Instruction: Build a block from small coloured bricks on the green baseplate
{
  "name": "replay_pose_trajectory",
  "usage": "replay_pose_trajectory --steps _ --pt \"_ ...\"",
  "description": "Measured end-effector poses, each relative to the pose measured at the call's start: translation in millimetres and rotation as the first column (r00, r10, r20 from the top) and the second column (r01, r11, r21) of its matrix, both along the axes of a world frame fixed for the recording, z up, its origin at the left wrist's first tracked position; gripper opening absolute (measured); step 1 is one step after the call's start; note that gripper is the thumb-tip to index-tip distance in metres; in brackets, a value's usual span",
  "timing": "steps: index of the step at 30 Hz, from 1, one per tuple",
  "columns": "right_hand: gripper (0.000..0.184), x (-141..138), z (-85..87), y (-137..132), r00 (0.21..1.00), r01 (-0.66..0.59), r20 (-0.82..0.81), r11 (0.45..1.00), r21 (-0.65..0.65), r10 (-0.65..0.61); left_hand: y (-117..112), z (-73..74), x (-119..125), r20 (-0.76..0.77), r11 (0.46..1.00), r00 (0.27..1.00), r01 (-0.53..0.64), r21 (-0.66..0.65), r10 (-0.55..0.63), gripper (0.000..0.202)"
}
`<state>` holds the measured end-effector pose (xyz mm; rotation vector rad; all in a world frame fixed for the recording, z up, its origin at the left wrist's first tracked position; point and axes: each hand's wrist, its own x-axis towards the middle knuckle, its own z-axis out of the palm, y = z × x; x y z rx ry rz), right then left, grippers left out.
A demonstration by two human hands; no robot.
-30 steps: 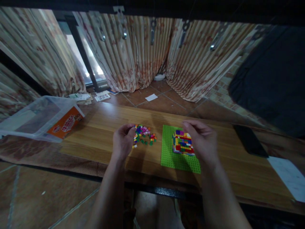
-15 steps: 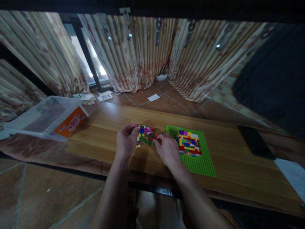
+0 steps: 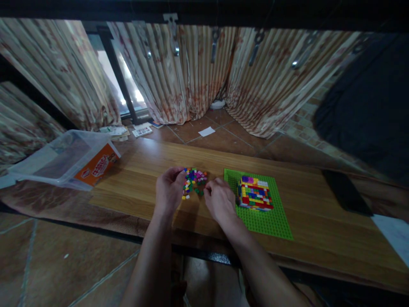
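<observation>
Small loose toy bricks point(image 3: 193, 177) in many colours lie in a scattered pile on the wooden tabletop, between my two hands. At the pile's left edge is my left hand point(image 3: 169, 187), thumb and fingers brought together; whatever they may hold is hidden. My right hand point(image 3: 220, 198) rests low at the pile's right side with its fingers curled inward, and I cannot make out what is in them. Just right of it, a block built of many coloured bricks point(image 3: 255, 194) stands on a green studded baseplate point(image 3: 268, 226).
A clear plastic bin point(image 3: 64, 170) with an orange label stands at the left end of the table point(image 3: 128, 187). A dark flat object point(image 3: 347, 192) and a white sheet point(image 3: 393, 234) lie at the right. Striped curtains point(image 3: 198, 76) hang beyond the table.
My right hand's fingers have curled in more, and the red bricks that showed at their tips are now out of sight. My left hand has hardly moved. The view has shifted slightly.
</observation>
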<state>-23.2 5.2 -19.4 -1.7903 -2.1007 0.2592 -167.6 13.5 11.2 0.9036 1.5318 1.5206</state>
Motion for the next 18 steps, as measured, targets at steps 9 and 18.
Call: replay_pose_trajectory --steps 9,18 --pt "0.015 28.4 55.4 -8.9 0.883 -0.076 -0.456 0.993 0.090 0.109 0.7 -4.1 0.3 0.014 1.000 1.000 0.011 -0.009 -0.011 0.028" --pt "0.021 145.4 51.1 6.5 0.843 0.332 -0.463 0.942 0.050 -0.273 2.2 -7.7 3.4 -0.030 0.999 0.999 0.042 0.003 -0.042 0.024"
